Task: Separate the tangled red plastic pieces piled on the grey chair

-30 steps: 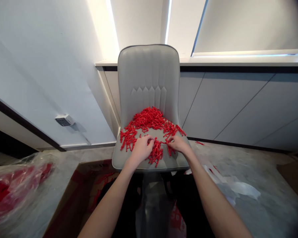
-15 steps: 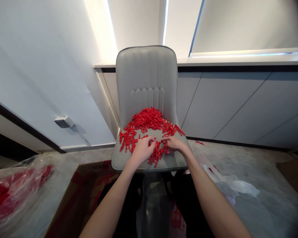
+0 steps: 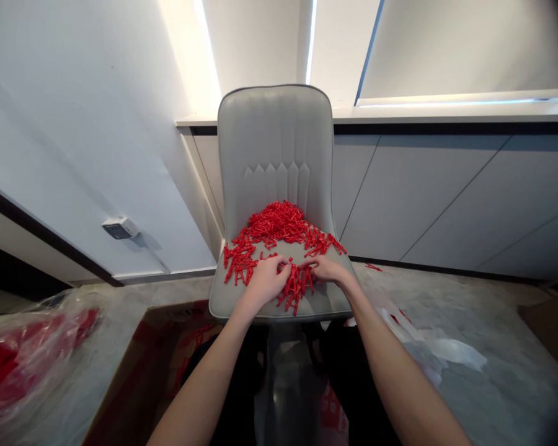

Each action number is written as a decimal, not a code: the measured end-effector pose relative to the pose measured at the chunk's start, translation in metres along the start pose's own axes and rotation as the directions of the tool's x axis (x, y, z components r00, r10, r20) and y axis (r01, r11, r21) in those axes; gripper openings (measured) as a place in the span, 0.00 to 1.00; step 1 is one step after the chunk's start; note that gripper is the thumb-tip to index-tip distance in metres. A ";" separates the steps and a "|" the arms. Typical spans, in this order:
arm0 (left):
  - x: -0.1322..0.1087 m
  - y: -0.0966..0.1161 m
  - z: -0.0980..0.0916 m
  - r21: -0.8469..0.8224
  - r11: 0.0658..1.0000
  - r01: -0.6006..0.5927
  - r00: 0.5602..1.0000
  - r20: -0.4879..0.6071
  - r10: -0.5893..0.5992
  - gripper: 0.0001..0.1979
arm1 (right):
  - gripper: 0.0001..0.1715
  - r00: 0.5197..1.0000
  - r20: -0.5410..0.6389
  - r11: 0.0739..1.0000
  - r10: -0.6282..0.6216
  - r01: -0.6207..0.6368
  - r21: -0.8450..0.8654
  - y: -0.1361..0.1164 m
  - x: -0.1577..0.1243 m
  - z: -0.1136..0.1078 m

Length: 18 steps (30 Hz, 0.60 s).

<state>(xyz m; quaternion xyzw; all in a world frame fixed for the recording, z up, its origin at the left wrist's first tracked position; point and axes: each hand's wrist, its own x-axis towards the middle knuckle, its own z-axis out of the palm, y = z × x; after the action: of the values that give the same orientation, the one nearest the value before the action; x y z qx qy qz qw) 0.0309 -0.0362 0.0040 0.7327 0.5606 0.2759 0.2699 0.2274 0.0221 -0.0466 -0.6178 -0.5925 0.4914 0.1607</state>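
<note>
A heap of small red plastic pieces (image 3: 279,230) lies on the seat of a grey padded chair (image 3: 274,142). Both my hands rest on the front of the seat among the pieces. My left hand (image 3: 263,280) has its fingers curled and pinched on a red piece at the small cluster (image 3: 296,289) between my hands. My right hand (image 3: 326,270) is closed in a pinch on the same cluster, its fingertips nearly touching those of the left. What exactly each pinch holds is too small to make out.
A clear plastic bag with red contents (image 3: 23,353) lies at the left on the floor. An open cardboard box (image 3: 153,359) sits below the chair's left. Crumpled clear plastic (image 3: 446,353) lies at the right. A wall socket (image 3: 118,229) and white cabinets (image 3: 446,198) stand behind.
My right hand slid a little to the left toward my left hand, and the fingertips came together over the small cluster. The view shifted slightly.
</note>
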 end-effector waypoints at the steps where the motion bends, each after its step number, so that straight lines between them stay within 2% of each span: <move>1: 0.001 0.000 0.000 0.008 1.000 0.008 1.000 -0.003 -0.008 0.11 | 0.28 1.000 -0.023 0.999 -0.016 0.015 -0.046 0.001 0.001 0.001; 7: 0.006 -0.005 -0.004 0.044 0.998 0.045 0.999 -0.029 -0.044 0.11 | 0.35 0.985 -0.175 0.982 0.001 -0.034 -0.184 0.008 0.007 0.000; 10: 0.008 -0.010 -0.007 0.039 0.997 0.062 0.997 -0.049 -0.060 0.10 | 0.29 0.947 -0.320 0.959 0.013 -0.102 -0.263 0.016 0.005 -0.017; 13: 0.010 -0.017 -0.010 0.068 0.994 0.084 0.991 -0.112 -0.076 0.11 | 0.24 0.888 -0.460 0.933 0.018 -0.180 -0.310 0.022 0.007 -0.031; 16: 0.011 -0.025 -0.011 0.099 0.990 0.103 0.982 -0.166 -0.085 0.11 | 0.24 0.882 -0.465 0.913 -0.082 -0.121 -0.390 0.022 0.016 -0.027; 17: 0.011 -0.027 -0.010 0.108 0.988 0.115 0.980 -0.176 -0.094 0.11 | 0.26 0.895 -0.409 0.876 -0.177 -0.046 -0.480 0.021 0.020 -0.022; 18: 0.011 -0.029 -0.010 0.118 0.985 0.127 0.978 -0.181 -0.105 0.11 | 0.27 0.906 -0.367 0.857 -0.213 -0.008 -0.516 0.021 0.024 -0.017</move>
<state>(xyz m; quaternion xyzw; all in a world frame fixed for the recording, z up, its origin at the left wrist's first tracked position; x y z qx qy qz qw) 0.0072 -0.0180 -0.0084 0.6876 0.6405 0.2859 0.1877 0.2483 0.0449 -0.0650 -0.6940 -0.6857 0.1681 0.1407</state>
